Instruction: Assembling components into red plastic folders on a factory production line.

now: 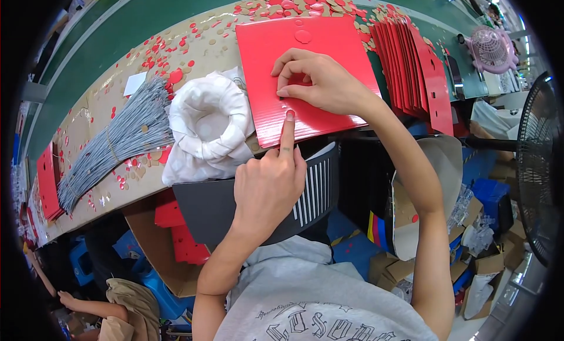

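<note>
A glossy red corrugated sheet (335,47) lies on the work table before me, with scored round shapes near its far edge. My left hand (267,185) presses its outstretched index finger onto the sheet close to the near edge; its other fingers are curled. Over the middle of the sheet is my right hand (320,82), bent inward with thumb and a fingertip pinched together. Whatever is in that pinch is too small to make out. Left of the sheet sits a white cloth-wrapped ring (182,115), shaped like a round basket with an open middle.
Grey wire ties (117,144) lie bundled at left. A row of red sheets (405,65) stands at right. Red and brown discs (282,6) litter the table. Below its edge are a dark slotted panel (223,209) and a cardboard box (155,247). A black fan (537,165) stands far right.
</note>
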The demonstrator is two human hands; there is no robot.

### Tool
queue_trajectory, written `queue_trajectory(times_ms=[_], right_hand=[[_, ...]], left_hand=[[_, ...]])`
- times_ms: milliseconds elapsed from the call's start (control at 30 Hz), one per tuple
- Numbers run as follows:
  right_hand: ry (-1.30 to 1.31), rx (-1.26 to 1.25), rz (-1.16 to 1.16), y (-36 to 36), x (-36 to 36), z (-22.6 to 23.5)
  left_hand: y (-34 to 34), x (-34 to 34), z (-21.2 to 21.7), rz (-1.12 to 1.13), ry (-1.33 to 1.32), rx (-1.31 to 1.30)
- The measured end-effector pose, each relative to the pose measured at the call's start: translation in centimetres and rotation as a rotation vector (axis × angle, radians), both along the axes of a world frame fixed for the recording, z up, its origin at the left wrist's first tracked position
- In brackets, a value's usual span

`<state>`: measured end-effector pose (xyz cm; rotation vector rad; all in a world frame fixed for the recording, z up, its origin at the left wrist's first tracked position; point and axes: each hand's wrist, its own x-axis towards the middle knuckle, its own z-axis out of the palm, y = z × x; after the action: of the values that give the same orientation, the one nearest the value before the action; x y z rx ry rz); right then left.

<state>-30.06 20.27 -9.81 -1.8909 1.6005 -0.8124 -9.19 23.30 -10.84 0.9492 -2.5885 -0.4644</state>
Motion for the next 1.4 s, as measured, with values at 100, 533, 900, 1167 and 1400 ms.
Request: queue_trajectory(times_ms=[100,533,900,1167,1400], right_hand=[[-0.007,-0.010,-0.027,0.0,0.3,-0.5],[0.574,-0.405,-0.290,0.6,-1.9,-2.3],[0.562,-0.389,-0.351,-0.1,-3.0,-3.1],[0.642,-0.403,-0.259,-0.7,-3.3,-2.3],[0.609,-0.440,-0.227,-2.9,-2.2,-2.9]], left_hand=[[0.1,-0.1,-0.2,-0.003,0.003,-0.008],[0.2,0.2,-0.1,0.001,0.009,0.089],[-0.2,0.6,-0.7,-0.025,0.057,0.035],[-0.2,-0.2,-0.7,-0.036,0.062,0.052],[0.0,1.7,-1.4,-0.034,-0.018,0.057]])
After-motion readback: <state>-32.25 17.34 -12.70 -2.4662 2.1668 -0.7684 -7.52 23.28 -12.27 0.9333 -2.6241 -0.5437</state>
